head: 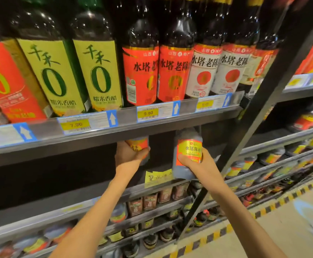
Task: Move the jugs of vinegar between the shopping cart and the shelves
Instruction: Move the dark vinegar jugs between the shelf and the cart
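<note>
**Two vinegar jugs held at the dark shelf opening**

The left hand has its fingers curled up round the lower part of a dark jug with an orange and yellow label, cupping it from below and from the left. The top of this jug is hidden behind the front rail of the upper shelf, so its cap cannot be seen. The right hand clamps a second jug: the thumb lies across the bottom edge of its red and yellow label, the other fingers wrap the jug's right side. This jug is tilted, its top leaning toward the shelf rail, its base out toward the camera.

Both jugs sit in the dark opening just beneath the upper shelf, near each other but apart. Between and below them a yellow paper tag hangs at the edge of the lower shelf.

On the upper shelf stand tall dark bottles: two with green and yellow labels, then red-labelled ones, then white-labelled ones. Price tags with blue arrows run along the rail. Lower shelves hold small jars, blurred. A dark slanted upright crosses on the right, and black and yellow striped tape marks the floor.
</note>
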A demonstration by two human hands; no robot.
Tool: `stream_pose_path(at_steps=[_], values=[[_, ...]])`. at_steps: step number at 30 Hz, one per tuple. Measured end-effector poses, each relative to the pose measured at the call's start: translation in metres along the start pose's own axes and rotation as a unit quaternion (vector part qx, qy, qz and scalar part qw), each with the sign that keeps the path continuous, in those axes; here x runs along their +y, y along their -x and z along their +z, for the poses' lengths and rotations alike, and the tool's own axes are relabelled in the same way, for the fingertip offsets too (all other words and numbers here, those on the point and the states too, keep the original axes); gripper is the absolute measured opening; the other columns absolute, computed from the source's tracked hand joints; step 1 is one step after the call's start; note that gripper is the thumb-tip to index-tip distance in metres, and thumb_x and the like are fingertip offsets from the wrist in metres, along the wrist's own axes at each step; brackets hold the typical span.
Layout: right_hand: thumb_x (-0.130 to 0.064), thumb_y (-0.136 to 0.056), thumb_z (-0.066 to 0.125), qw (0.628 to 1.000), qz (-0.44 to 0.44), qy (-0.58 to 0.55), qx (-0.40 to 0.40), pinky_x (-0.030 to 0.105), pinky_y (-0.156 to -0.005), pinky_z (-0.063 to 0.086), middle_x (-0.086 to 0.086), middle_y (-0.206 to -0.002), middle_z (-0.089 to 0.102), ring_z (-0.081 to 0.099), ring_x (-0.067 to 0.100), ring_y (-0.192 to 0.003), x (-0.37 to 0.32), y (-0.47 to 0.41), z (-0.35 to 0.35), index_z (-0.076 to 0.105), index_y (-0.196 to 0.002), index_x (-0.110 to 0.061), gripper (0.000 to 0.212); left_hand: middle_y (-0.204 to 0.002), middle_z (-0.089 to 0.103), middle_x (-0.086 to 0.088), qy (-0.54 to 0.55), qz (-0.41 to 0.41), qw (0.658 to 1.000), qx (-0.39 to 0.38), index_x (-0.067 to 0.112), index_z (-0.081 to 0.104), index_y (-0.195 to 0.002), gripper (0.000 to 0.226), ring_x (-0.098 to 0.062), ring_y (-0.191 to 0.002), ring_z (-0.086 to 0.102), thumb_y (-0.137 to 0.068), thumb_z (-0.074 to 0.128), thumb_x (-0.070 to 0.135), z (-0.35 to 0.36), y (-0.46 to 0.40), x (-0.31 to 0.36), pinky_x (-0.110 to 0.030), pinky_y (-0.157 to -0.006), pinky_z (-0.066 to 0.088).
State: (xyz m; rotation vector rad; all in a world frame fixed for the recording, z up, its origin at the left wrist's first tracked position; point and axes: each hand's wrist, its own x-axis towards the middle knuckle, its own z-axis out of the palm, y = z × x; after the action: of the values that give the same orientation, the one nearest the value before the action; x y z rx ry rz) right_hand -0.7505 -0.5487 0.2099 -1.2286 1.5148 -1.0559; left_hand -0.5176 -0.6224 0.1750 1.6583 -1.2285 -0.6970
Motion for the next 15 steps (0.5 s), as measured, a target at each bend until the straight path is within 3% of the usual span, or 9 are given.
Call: stream_pose_path(at_steps=[2, 5, 9, 12, 15], values=[[-0.040, -0.082, 0.083, 1.000, -0.005, 0.010, 0.008, 0.016, -0.070, 0.050, -0.008, -0.114, 0.066, 0.068, -0.001, -0.088, 0.001, -0.016, 0.003, 0.044, -0.135, -0.028, 0.066, -0.131, 0.063, -0.007, -0.015, 0.004, 1.000, 0.012, 0.022, 0.041, -0.129, 0.087, -0.035, -0.118, 0.063, -0.063, 0.094, 0.040, 0.012, 0.000, -0.005, -0.048, -0.099, 0.053], [-0.022, -0.080, 0.087, 0.999, -0.020, 0.018, 0.023, 0.015, -0.066, 0.052, 0.000, -0.110, 0.064, 0.067, 0.006, -0.092, -0.001, -0.041, 0.007, 0.037, -0.130, -0.020, 0.071, -0.139, 0.059, -0.006, -0.001, 0.022, 1.000, 0.019, 0.021, 0.035, -0.135, 0.094, -0.034, -0.122, 0.061, -0.064, 0.095, 0.035, 0.025, -0.001, -0.016, -0.043, -0.098, 0.053], [-0.010, -0.072, 0.089, 0.997, -0.063, 0.043, 0.019, 0.032, -0.084, 0.053, -0.003, -0.109, 0.059, 0.064, 0.014, -0.101, 0.003, -0.075, 0.013, 0.025, -0.140, -0.022, 0.094, -0.144, 0.053, -0.003, 0.008, 0.022, 1.000, 0.019, 0.023, 0.029, -0.139, 0.101, -0.032, -0.127, 0.058, -0.065, 0.095, 0.034, 0.038, -0.004, -0.018, -0.044, -0.101, 0.052], [-0.010, -0.070, 0.092, 0.994, -0.091, 0.059, 0.018, 0.030, -0.087, 0.052, -0.015, -0.106, 0.055, 0.061, 0.003, -0.095, 0.010, -0.097, 0.020, 0.023, -0.143, -0.016, 0.102, -0.145, 0.048, 0.000, 0.020, 0.024, 1.000, -0.005, 0.023, 0.026, -0.140, 0.104, -0.024, -0.131, 0.054, -0.064, 0.096, 0.034, 0.041, -0.010, -0.021, -0.044, -0.106, 0.049], [-0.019, -0.067, 0.096, 0.994, -0.094, 0.053, 0.002, 0.028, -0.086, 0.052, -0.016, -0.106, 0.058, 0.064, 0.014, -0.101, 0.015, -0.116, 0.031, 0.025, -0.141, -0.018, 0.103, -0.139, 0.047, 0.000, 0.001, 0.014, 0.999, -0.044, 0.023, 0.028, -0.138, 0.102, -0.018, -0.127, 0.054, -0.063, 0.095, 0.030, 0.036, -0.016, -0.034, -0.043, -0.107, 0.050]])
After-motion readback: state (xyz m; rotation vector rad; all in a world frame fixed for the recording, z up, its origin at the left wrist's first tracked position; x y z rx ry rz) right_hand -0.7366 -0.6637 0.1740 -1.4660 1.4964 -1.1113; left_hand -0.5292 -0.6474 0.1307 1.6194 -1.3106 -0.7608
